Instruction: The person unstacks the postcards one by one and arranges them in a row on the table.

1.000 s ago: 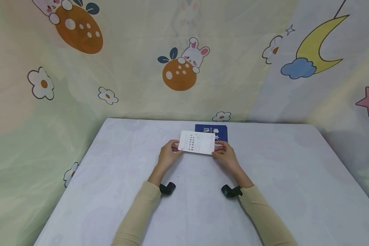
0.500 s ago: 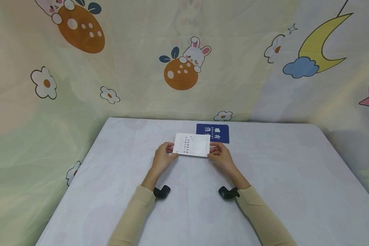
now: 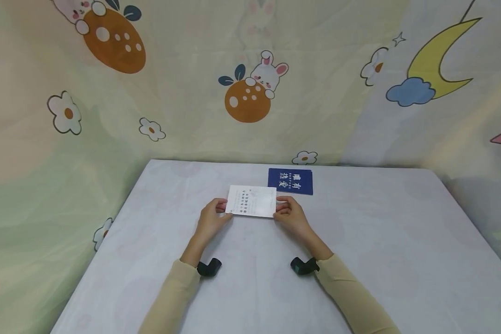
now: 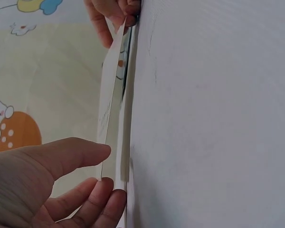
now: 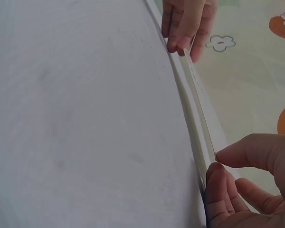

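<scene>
L hand [image 3: 210, 219] and R hand [image 3: 293, 219] pinch a white card [image 3: 251, 201] by opposite short ends, nr blue card [image 3: 291, 181] by worktop's [image 3: 380, 232] far edge; prob. light, thin, fairly stiff, easily creased, so best held by ends w/ gentle pressure.

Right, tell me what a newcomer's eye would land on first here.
Probably the white card near the middle, pinched at its ends by the left hand and right hand. Next, likely the blue card by the table's far edge, then the yellow moon on the backdrop's upper right.
</scene>
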`<state>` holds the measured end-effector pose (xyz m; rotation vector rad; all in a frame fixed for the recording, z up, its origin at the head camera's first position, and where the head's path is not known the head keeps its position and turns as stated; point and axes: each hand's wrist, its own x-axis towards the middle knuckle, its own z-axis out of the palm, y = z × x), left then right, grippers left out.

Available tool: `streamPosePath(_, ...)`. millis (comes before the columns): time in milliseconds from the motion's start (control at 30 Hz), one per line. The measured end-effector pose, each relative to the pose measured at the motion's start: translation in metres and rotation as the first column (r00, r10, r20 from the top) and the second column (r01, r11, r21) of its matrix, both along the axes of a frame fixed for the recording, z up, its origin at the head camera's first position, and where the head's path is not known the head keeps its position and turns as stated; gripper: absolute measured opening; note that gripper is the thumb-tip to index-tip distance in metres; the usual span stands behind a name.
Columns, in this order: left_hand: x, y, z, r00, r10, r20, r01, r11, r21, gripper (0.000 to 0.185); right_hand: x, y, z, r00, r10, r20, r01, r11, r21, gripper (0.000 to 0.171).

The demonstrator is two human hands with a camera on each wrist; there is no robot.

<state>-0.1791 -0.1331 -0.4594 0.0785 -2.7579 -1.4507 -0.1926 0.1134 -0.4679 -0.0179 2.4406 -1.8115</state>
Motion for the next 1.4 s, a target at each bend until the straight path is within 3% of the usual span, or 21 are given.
streamPosePath(400,0.012,-0.02,-0.001,0.999,0.027,-0.041,-0.029,0.999,-0.043,0.043,0.005,-0.019,-0.004,0.998,0.052,-0.033,-0.052,0.999,-0.007,0.053)
streamPosePath(733,0.025,-0.039,-0.005,0.999,0.046,-0.022,-0.047,0.996,-0.08,0.045,0.012,-0.035,-0.004,0.993,0.11,-0.035,-0.111,0.993,-0.044,0.053)
streamPosePath(1100,0.029,-0.057,-0.001,0.997,0.068,-0.023,-0.07,0.994,-0.087,0.045,0.012,-0.054,-0.005,0.989,0.136,-0.053,-0.141,0.986,-0.088,0.054)
streamPosePath(1400,0.039,-0.069,0.0,0.995,0.104,0.002,-0.103,0.991,-0.082,0.047,0.014,-0.067,-0.008,0.982,0.182,-0.051,-0.185,0.98,-0.068,0.049)
